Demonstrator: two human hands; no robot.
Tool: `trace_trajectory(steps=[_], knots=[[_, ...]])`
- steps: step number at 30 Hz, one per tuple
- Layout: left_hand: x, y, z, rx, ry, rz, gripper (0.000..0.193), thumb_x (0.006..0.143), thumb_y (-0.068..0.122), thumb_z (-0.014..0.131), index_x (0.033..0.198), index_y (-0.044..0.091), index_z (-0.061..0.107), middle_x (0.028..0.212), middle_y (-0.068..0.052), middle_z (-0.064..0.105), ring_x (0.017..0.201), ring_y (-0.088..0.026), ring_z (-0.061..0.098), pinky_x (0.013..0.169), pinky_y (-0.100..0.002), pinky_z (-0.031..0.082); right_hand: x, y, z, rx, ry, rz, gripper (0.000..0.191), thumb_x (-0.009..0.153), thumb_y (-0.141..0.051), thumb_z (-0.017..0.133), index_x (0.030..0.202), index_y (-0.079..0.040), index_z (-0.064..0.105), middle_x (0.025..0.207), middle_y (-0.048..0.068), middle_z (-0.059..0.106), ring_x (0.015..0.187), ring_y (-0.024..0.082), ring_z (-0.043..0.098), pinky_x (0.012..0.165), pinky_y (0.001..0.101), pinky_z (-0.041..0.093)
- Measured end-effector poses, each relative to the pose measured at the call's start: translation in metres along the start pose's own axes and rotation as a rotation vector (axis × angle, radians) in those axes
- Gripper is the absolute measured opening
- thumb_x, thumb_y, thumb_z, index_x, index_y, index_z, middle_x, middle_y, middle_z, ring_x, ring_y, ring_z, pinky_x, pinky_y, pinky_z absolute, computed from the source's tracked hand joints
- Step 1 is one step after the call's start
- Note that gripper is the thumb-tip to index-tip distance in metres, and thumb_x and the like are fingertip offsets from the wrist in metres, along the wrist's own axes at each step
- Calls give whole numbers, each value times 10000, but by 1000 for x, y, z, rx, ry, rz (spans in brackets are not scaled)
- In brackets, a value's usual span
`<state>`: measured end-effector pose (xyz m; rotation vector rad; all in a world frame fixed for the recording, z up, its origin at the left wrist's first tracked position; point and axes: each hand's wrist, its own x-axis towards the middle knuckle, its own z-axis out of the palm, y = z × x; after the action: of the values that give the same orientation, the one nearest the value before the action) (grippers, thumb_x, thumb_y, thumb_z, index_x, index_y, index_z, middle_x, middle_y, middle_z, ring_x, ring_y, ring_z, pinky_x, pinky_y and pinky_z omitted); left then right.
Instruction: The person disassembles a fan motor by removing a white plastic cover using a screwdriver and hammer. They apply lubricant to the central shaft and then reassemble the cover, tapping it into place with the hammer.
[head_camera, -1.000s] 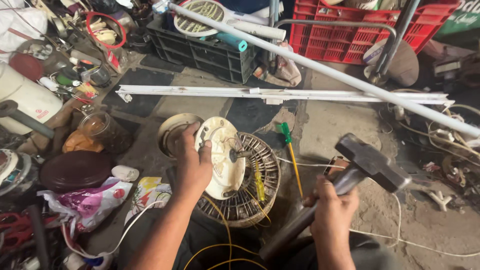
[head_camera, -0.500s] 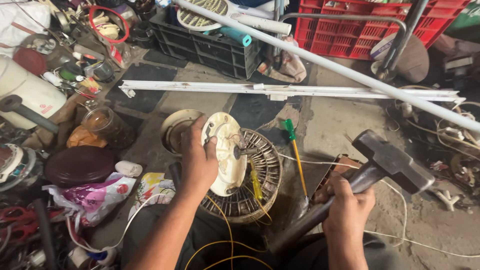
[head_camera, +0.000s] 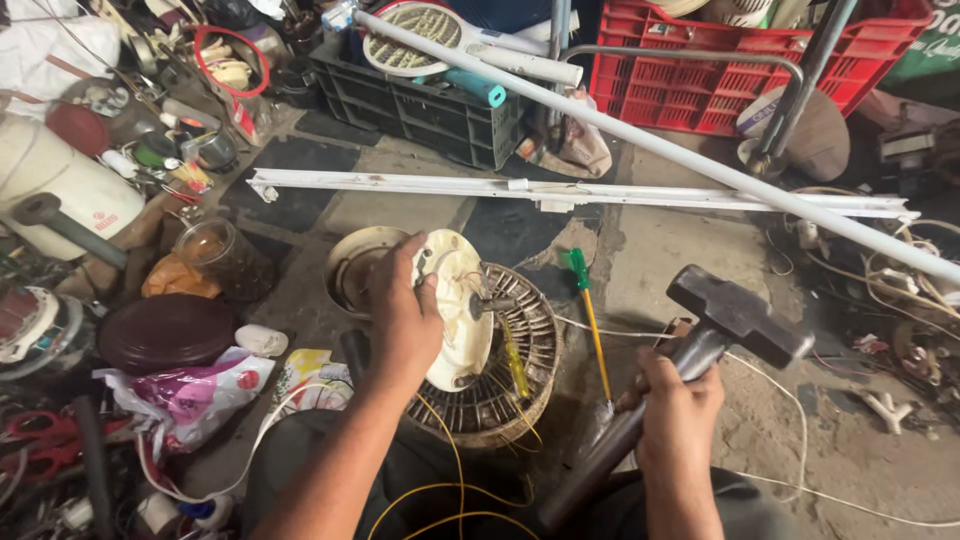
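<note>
On the floor, the round wire fan grille (head_camera: 500, 370) carries a cream motor housing (head_camera: 455, 305), tilted on edge. The left hand (head_camera: 402, 318) fingers wrap its rim. The right hand (head_camera: 680, 410) fingers clench the raised hammer (head_camera: 700, 345), beside a green-handled screwdriver (head_camera: 588, 310).

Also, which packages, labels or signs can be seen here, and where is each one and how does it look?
Plastic bag: lower left on the floor, crumpled, white and pink with a red round mark.
Printed wrapper: beside the bag, flat, yellow and white.
Label on white cylinder: far left, small, red.
Green sign: top right corner, partly cut off.
</note>
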<state>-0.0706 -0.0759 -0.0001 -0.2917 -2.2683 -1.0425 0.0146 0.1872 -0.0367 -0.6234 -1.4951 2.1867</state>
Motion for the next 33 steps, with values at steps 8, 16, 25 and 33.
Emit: trace_trajectory(steps=[8, 16, 25, 33], knots=[[4, 31, -5, 53, 51, 26, 355, 892, -59, 633, 1227, 35, 566, 1198, -205, 593, 1171, -408, 554, 1005, -493, 419, -17, 36, 26, -318, -449, 382, 208, 827, -26, 728, 998, 24, 620, 616, 110, 566, 420, 207, 520, 378, 329, 416], [2, 32, 6, 46, 30, 144, 337, 869, -85, 651, 1169, 40, 561, 1174, -185, 591, 1175, -411, 540, 1017, -501, 408, 11, 16, -12, 22, -18, 111, 199, 876, -27, 661, 971, 1, 489, 623, 58, 530, 439, 181, 518, 377, 328, 431], [6, 38, 2, 84, 30, 150, 310, 821, -116, 671, 1059, 28, 535, 1078, -176, 580, 1114, -407, 549, 962, -512, 396, -5, 31, 12, -174, -361, 404, 225, 792, 0, 701, 1002, -21, 624, 627, 67, 590, 433, 170, 509, 382, 326, 412], [2, 21, 11, 28, 61, 214, 306, 832, -116, 649, 1070, 22, 514, 1092, -184, 579, 1139, -419, 551, 986, -503, 413, 17, 17, -14, 53, -18, 185, 104, 857, -10, 616, 939, 6, 554, 640, 70, 567, 451, 178, 536, 384, 345, 457]])
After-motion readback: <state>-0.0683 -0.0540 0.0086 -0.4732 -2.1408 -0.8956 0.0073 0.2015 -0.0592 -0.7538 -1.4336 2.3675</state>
